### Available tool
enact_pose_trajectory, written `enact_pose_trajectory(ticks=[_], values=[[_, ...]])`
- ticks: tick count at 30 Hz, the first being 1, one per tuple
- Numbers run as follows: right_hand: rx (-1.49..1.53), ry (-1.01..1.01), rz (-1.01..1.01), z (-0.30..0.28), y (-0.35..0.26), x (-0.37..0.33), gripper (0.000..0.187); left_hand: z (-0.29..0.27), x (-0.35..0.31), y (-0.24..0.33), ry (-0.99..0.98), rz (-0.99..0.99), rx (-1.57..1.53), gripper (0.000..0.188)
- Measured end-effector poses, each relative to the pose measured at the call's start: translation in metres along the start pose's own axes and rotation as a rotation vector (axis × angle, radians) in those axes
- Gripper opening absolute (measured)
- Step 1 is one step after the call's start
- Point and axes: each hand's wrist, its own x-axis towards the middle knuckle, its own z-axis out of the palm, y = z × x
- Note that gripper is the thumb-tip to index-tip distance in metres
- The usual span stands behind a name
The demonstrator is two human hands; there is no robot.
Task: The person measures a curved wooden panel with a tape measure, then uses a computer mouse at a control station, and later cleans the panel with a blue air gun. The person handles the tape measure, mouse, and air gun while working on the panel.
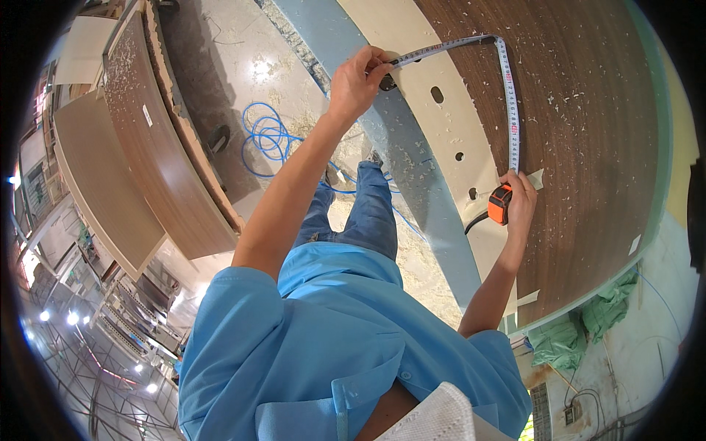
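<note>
My left hand [356, 82] pinches the free end of a tape measure's white blade [512, 110] near the far edge of a light beige board [409, 37]. From there the blade runs right over a dark brown wood-grain panel [573, 147], bends sharply, and comes back toward me. Its orange and black case [499, 204] sits in my right hand [521, 209], whose fingers close around it by the board's near end. Several dark holes, one an oval slot [437, 95], pierce the beige strip. Pale shavings are scattered over the panel.
A grey-blue table edge [412, 147] borders the board. On the floor lies a coiled blue hose [268, 140] among shavings. Stacked wood-grain panels [140, 125] stand at the left. Green sheeting [559, 342] hangs at the lower right. A black cable [476, 223] lies near the tape case.
</note>
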Motion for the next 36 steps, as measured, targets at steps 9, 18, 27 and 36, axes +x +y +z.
enact_pose_trajectory(ticks=[9,18,27,36], values=[[-0.026,-0.003,-0.069,0.0,0.0,0.001,0.031,0.0,0.0,0.0,-0.019,-0.035,0.004,0.02],[0.027,-0.002,0.021,0.001,-0.001,0.0,0.029,-0.001,0.0,0.005,-0.028,-0.074,0.011,0.02],[-0.018,-0.005,-0.028,-0.001,0.002,0.001,0.029,0.002,0.0,-0.003,0.009,0.02,0.027,0.02],[-0.04,0.012,-0.117,-0.004,0.011,-0.005,0.034,-0.009,0.005,0.013,-0.027,0.078,0.11,0.017]])
